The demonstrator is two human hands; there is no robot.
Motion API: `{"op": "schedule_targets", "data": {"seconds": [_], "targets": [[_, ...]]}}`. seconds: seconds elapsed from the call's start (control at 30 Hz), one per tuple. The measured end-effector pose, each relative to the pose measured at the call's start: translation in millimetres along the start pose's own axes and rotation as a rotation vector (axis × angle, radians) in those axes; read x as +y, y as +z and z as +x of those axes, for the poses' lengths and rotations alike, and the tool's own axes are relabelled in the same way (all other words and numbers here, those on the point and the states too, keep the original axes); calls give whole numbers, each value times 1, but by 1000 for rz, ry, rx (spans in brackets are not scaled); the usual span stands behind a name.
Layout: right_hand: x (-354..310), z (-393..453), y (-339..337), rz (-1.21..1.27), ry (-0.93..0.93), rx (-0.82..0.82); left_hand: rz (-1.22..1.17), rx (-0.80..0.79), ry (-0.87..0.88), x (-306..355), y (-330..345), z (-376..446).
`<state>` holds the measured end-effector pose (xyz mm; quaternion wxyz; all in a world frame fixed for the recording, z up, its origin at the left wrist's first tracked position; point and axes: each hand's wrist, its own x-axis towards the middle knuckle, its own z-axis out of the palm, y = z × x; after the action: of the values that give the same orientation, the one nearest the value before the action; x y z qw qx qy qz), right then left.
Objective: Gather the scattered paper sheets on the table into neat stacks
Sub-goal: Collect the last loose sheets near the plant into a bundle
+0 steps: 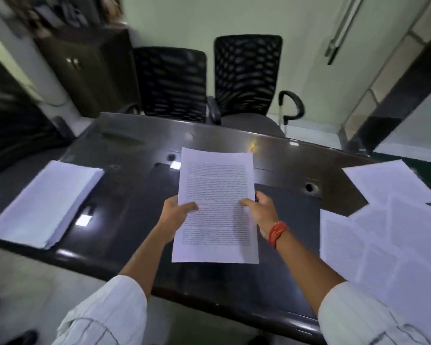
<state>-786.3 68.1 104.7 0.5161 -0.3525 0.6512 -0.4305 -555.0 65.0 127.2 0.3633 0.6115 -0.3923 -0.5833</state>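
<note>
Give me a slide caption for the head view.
Both hands hold printed sheets above the dark table, between a neat stack and scattered pages.

Dark table [135, 155]: paper stack [42, 202] left, loose sheets [383, 235] right.

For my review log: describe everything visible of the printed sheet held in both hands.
The printed sheet is white paper, one or a few sheets, densely covered with lines of dark text too blurred to read. It is held flat above the dark table, long side pointing away. The left hand pinches its left edge, the right hand its right edge, thumbs on top.
</note>
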Motion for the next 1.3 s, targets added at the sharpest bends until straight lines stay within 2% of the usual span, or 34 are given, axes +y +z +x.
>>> {"op": "schedule_targets", "data": {"seconds": [0.3, 0.53, 0.7, 0.9, 0.97, 1.13, 1.3], "targets": [[-10, -19, 255, 61, 48, -41, 130, 171, -74, -20, -253, -5], [-10, -2, 398, 37, 113, -87, 126, 290, -129, -36, -379, 33], [-3, 32, 487, -32, 164, -172, 208, 378, -136, -41, -459, 81], [9, 62, 559, -193, 246, -291, 376, 434, -187, -40, -528, 128], [14, 69, 576, -245, 260, -285, 432, 418, -235, -50, -544, 144], [13, 59, 578, -525, 345, -370, 625, 223, -391, -81, -573, 169], [10, 53, 567, -740, 346, -426, 1013, 93, -358, -51, -573, 182]]}}
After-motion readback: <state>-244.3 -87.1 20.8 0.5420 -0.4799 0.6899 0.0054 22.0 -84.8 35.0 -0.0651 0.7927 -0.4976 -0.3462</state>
